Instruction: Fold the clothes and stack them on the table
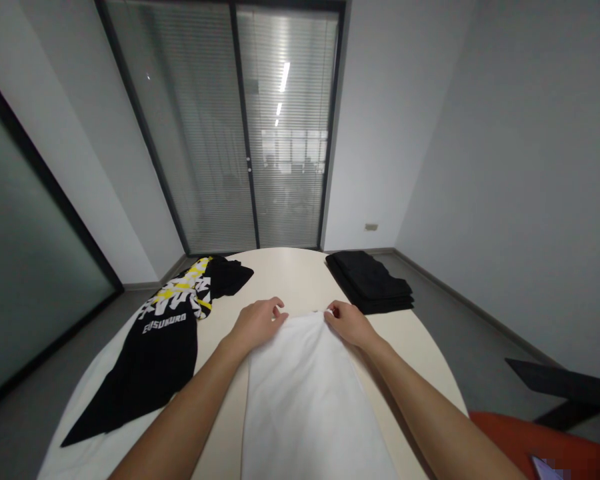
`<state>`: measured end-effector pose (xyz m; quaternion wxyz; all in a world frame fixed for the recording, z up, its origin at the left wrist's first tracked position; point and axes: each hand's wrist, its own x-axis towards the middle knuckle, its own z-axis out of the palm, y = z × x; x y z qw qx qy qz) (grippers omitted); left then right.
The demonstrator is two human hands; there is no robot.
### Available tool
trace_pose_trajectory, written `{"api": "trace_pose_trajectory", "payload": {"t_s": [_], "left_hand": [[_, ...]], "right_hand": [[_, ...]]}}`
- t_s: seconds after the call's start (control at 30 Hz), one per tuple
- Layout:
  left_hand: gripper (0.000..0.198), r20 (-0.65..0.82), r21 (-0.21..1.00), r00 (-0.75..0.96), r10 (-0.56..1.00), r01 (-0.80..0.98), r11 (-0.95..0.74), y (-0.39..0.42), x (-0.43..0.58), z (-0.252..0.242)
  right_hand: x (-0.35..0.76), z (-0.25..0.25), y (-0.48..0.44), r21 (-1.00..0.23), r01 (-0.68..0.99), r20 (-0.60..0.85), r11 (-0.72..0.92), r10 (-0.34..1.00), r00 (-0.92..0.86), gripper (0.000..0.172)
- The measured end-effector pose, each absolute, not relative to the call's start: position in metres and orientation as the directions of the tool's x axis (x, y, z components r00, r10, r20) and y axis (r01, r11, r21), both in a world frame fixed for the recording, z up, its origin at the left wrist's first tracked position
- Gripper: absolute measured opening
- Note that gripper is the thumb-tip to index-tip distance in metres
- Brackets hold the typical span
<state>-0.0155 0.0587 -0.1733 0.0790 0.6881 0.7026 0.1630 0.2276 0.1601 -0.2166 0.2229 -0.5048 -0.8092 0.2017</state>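
Note:
A white cloth (313,400) lies lengthwise on the pale table, its far edge between my two hands. At that edge's left corner, my left hand (261,323) is closed, thumb and fingers pinching the fabric. My right hand (349,323) pinches the same edge near its right corner, where the cloth puckers. Both forearms reach in from the bottom of the view, one on each side of the cloth.
Folded black cloths (370,280) are stacked at the table's far right. Black garments with a yellow and white pattern (165,340) lie on the left, over more white fabric (110,447). A red chair (545,443) stands at the lower right, beside the table (285,277).

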Motion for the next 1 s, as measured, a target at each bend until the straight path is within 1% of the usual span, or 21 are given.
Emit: {"api": "trace_pose_trajectory", "payload": {"t_s": [0.1,0.2,0.3,0.43,0.53,0.6,0.67,0.77,0.9,1.0], "left_hand": [[0.025,0.082,0.328,-0.043,0.996,0.945,0.014,0.058,-0.023,-0.174],[0.021,0.052,0.317,-0.053,0.997,0.948,0.034,0.056,-0.029,-0.172],[0.023,0.002,0.321,-0.043,0.999,0.946,0.04,0.055,-0.034,-0.169],[0.022,-0.047,0.329,0.005,0.999,0.944,0.01,0.052,-0.042,-0.163],[0.029,-0.08,0.327,-0.015,0.997,0.944,0.04,0.049,-0.049,-0.161],[0.03,-0.094,0.326,-0.043,0.995,0.943,0.071,0.048,-0.053,-0.161],[0.025,-0.095,0.336,-0.068,0.993,0.937,0.097,0.049,-0.057,-0.161],[0.019,-0.097,0.389,-0.078,0.992,0.915,0.11,0.051,-0.063,-0.16],[0.023,-0.106,0.456,-0.108,0.989,0.878,0.144,0.051,-0.067,-0.158],[0.025,-0.083,0.445,-0.15,0.985,0.879,0.171,0.05,-0.065,-0.158]], "right_hand": [[0.228,-0.217,0.16,-0.54,0.71,0.194,0.452,0.888,-0.418,0.019],[0.229,-0.218,0.161,-0.499,0.669,0.269,0.551,0.832,-0.485,0.019],[0.23,-0.22,0.164,-0.491,0.625,0.295,0.607,0.791,-0.536,0.02],[0.231,-0.22,0.167,-0.567,0.539,0.343,0.623,0.773,-0.533,0.024],[0.23,-0.22,0.166,-0.626,0.487,0.365,0.609,0.781,-0.506,0.025],[0.229,-0.221,0.165,-0.613,0.497,0.34,0.614,0.773,-0.536,0.026],[0.228,-0.223,0.165,-0.579,0.523,0.314,0.625,0.764,-0.564,0.026],[0.227,-0.224,0.166,-0.547,0.545,0.311,0.636,0.759,-0.572,0.024],[0.227,-0.222,0.166,-0.528,0.569,0.316,0.63,0.768,-0.557,0.022],[0.227,-0.22,0.164,-0.535,0.591,0.31,0.603,0.791,-0.527,0.023]]}}
